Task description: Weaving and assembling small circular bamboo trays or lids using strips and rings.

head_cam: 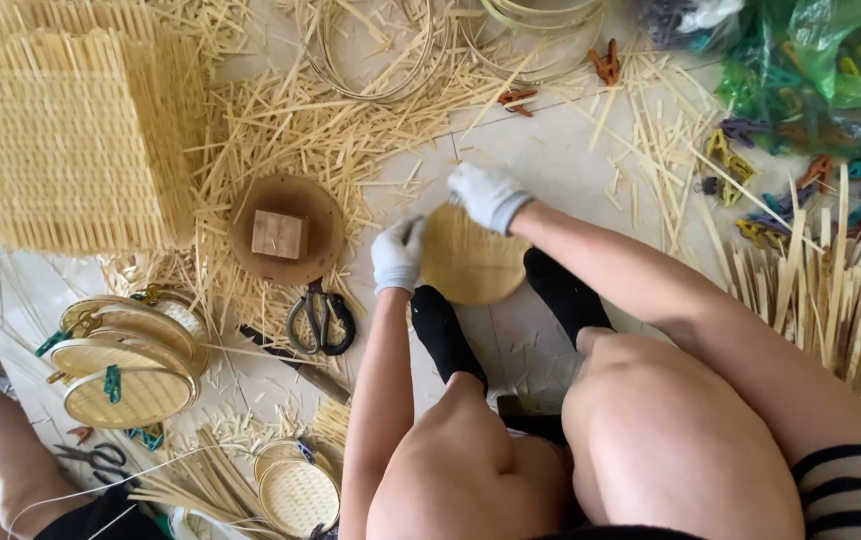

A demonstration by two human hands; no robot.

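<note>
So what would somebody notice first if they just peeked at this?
Probably the two white-gloved hands in the middle: the left hand and right hand both hold a round woven bamboo disc on the floor between the person's black-socked feet. Next, the pale bamboo strips strewn all over the floor above them, and the big stack of woven mats at top left.

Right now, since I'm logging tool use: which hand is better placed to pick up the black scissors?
Probably the left hand: the black scissors lie just beside it, while the right hand sits across the round woven disc.
</note>
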